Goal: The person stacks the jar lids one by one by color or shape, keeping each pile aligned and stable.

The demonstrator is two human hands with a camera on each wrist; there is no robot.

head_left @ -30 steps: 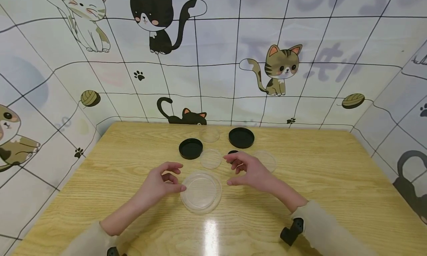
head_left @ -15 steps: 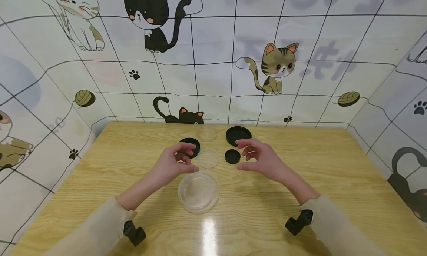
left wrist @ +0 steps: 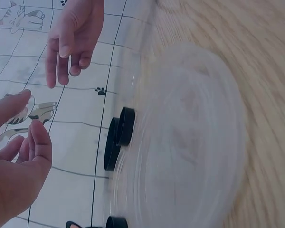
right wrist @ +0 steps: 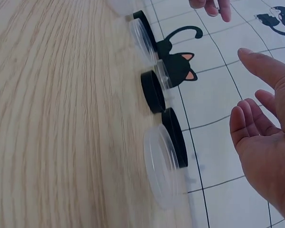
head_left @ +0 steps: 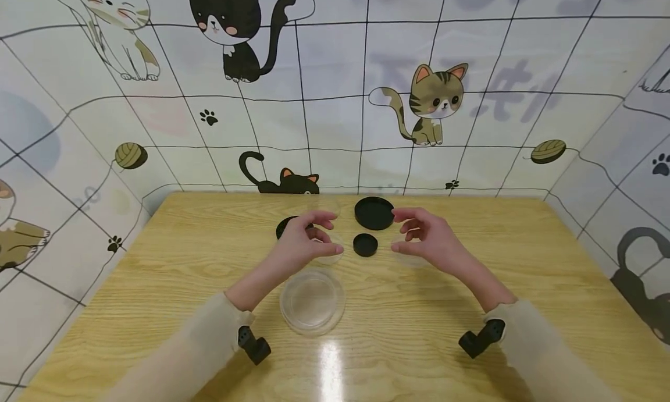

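My left hand (head_left: 309,239) hovers with nothing in it, fingers loosely bent, over a clear round lid (head_left: 330,259) and the left black lid (head_left: 282,225), partly hiding both. To the right, my right hand (head_left: 434,239) also holds nothing, thumb and fingers apart, above another clear lid (head_left: 410,261). Between the hands lie a small black lid (head_left: 365,245) and, behind it, a larger black lid (head_left: 374,214). The biggest clear lid (head_left: 312,303) sits nearest me; in the left wrist view this clear lid (left wrist: 190,133) fills the middle, below the hands.
A faint clear disc (head_left: 327,203) lies near the back edge of the wooden table (head_left: 523,285). Behind it rises a wall covering (head_left: 340,117) printed with cats and grid lines. Black wrist cameras (head_left: 255,345) sit on both sleeves.
My left hand has moved right and forward, from beside the biggest clear lid to over the lids behind it. My right hand has shifted right and forward, uncovering the small black lid.
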